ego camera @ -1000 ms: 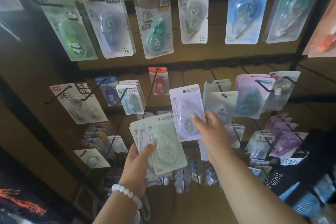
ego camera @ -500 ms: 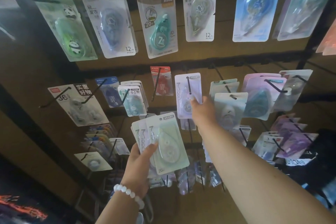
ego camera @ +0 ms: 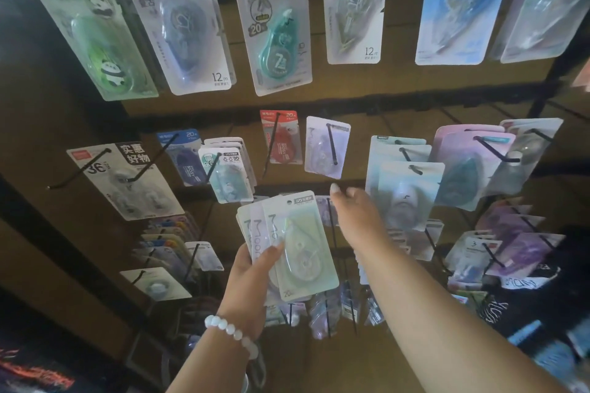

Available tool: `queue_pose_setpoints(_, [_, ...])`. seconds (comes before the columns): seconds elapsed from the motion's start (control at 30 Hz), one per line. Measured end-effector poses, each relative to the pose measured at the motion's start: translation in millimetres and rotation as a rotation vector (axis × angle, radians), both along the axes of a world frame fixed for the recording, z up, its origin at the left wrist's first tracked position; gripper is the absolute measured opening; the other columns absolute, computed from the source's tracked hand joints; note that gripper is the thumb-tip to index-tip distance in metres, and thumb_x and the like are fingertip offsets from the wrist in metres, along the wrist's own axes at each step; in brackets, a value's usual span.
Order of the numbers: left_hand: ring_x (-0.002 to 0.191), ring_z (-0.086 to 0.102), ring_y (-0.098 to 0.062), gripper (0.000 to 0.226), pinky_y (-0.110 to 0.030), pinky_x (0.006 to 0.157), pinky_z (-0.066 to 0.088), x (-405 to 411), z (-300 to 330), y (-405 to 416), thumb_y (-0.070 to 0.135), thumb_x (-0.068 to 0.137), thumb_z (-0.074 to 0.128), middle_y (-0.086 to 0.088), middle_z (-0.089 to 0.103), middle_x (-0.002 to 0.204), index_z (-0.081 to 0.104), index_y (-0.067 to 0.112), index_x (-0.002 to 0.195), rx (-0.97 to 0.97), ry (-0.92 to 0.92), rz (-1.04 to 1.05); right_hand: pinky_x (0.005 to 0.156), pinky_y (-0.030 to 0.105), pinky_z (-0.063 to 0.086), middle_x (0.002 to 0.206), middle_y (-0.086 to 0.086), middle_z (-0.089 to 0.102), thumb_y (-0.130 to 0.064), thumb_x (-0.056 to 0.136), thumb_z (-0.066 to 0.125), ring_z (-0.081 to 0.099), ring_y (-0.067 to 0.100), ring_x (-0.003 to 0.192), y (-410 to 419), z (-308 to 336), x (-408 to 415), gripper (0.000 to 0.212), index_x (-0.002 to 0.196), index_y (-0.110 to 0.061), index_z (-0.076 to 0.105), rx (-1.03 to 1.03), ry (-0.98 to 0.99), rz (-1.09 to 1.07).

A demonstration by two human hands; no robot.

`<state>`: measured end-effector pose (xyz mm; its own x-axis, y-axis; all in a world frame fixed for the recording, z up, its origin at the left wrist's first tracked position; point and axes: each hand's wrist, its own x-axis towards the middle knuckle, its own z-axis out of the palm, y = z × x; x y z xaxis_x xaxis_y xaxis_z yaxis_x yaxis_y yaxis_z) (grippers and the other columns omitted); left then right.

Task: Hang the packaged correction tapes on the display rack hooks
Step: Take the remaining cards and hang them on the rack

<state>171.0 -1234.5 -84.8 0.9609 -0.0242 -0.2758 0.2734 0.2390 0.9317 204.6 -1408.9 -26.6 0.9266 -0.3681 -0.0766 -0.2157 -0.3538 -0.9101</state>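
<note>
The left hand [ego camera: 252,277] grips a fan of packaged correction tapes [ego camera: 287,242], with the thumb pressed on the front of the top pack, a pale green one [ego camera: 303,252]. The right hand [ego camera: 357,214] holds nothing; its fingers are loose and spread, just below a lilac pack [ego camera: 325,147] that hangs on a black hook [ego camera: 332,143] in the middle row of the display rack [ego camera: 319,102]. From that lilac pack, a red pack [ego camera: 282,140] hangs at 9 o'clock and a stack of pale blue packs [ego camera: 402,182] sits at 4 o'clock. The lilac pack hangs a little crooked, so I think a bump from the right hand on its way down could swing it off the hook. The fan in the left hand looks loose, with only 1 thumb on top, so pulling 1 pack out could make the others slide and fall. The next pack has a small hole, and missing the hook tip could bend the card.
</note>
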Motion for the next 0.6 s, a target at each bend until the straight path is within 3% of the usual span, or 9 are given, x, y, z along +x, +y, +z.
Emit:
queue_pose_setpoints(0.03, [0.103,0.071,-0.030,0.049,-0.063,0.089,0.053,0,0,-3,0.038,0.070,0.075,-0.006,0.072,0.115,0.059,0.027,0.115,-0.002,0.002,-0.003,0.070,0.029,0.039,0.092,0.005,0.063,-0.049,0.094,0.039,0.060,0.023,0.092,1,-1,-11,0.041,0.096,-0.015,0.061,0.016,-0.021,0.045])
queue_pose_setpoints(0.07, [0.104,0.071,-0.030,0.045,-0.063,0.090,0.053,0,1,-6,0.036,0.074,0.074,-0.006,0.072,0.116,0.059,0.027,0.115,-0.005,0.002,-0.006,0.062,0.029,0.036,0.074,-0.001,0.057,-0.049,0.093,0.042,0.057,0.017,0.075,2,-1,-22,0.040,0.075,-0.017,0.056,0.019,-0.032,0.078])
queue_pose_setpoints(0.1, [0.104,0.070,-0.030,0.040,-0.063,0.091,0.052,-1,1,-9,0.032,0.078,0.073,-0.006,0.072,0.116,0.059,0.027,0.115,-0.008,0.002,-0.007,0.058,0.028,0.034,0.066,-0.004,0.053,-0.048,0.091,0.047,0.053,0.014,0.067,2,-3,-29,0.040,0.067,-0.016,0.051,0.019,-0.033,0.094])
queue_pose_setpoints(0.2, [0.106,0.069,-0.031,0.038,-0.062,0.093,0.052,-3,3,-19,0.030,0.080,0.072,-0.008,0.071,0.117,0.060,0.024,0.116,-0.011,-0.019,-0.034,0.062,0.029,0.041,0.080,0.000,0.064,-0.038,0.085,0.061,0.060,0.018,0.078,-5,-8,-43,0.025,0.079,-0.014,0.061,0.040,-0.042,0.075])
queue_pose_setpoints(0.37, [0.109,0.067,-0.036,0.076,-0.066,0.091,0.050,-10,6,-32,0.050,0.054,0.080,-0.009,0.071,0.119,0.059,0.023,0.121,-0.026,0.003,-0.104,0.066,0.031,0.037,0.084,0.017,0.063,-0.030,0.087,0.062,0.055,0.024,0.076,-20,-8,-55,0.030,0.082,-0.001,0.060,0.098,-0.051,0.055])
queue_pose_setpoints(0.5, [0.105,0.070,-0.035,0.051,-0.059,0.089,0.054,-11,5,-34,0.039,0.075,0.068,-0.011,0.073,0.115,0.062,0.018,0.121,-0.127,0.004,-0.106,0.069,0.038,0.045,0.085,0.021,0.065,-0.029,0.086,0.063,0.060,0.037,0.081,-31,-2,-65,0.029,0.083,0.000,0.060,0.193,-0.106,0.021])
queue_pose_setpoints(0.6, [0.101,0.072,-0.034,0.034,-0.052,0.084,0.056,-11,5,-30,0.032,0.088,0.062,-0.012,0.075,0.111,0.063,0.018,0.120,-0.137,0.003,-0.093,0.076,0.039,0.049,0.089,0.011,0.068,-0.032,0.086,0.063,0.064,0.030,0.091,-38,10,-72,0.022,0.084,-0.010,0.063,0.198,-0.170,0.008])
